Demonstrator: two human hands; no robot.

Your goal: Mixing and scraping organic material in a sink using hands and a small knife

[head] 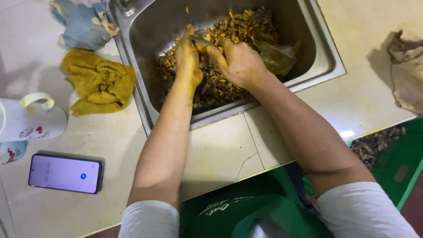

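Left hand [188, 59] was closed on a small orange root piece [203, 46], judged light, firm, slippery; right hand [238, 64] gripped the knife [200, 41] just beside it, over the sink [326, 66].

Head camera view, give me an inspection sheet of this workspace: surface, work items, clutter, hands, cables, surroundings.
Surface: pale tiled counter, cracked near the front edge, with a steel sink set in it.
Job's things: orange-yellow root piece and small knife over a heap of peelings in the sink.
Clutter: yellow cloth, blue cloth, white mug, lit phone, brown rag.
Grippers: left hand grips the root piece; right hand holds the knife; both stained yellow.
Cables: nothing seen.
Surroundings: green crate with dark scraps, below the counter.
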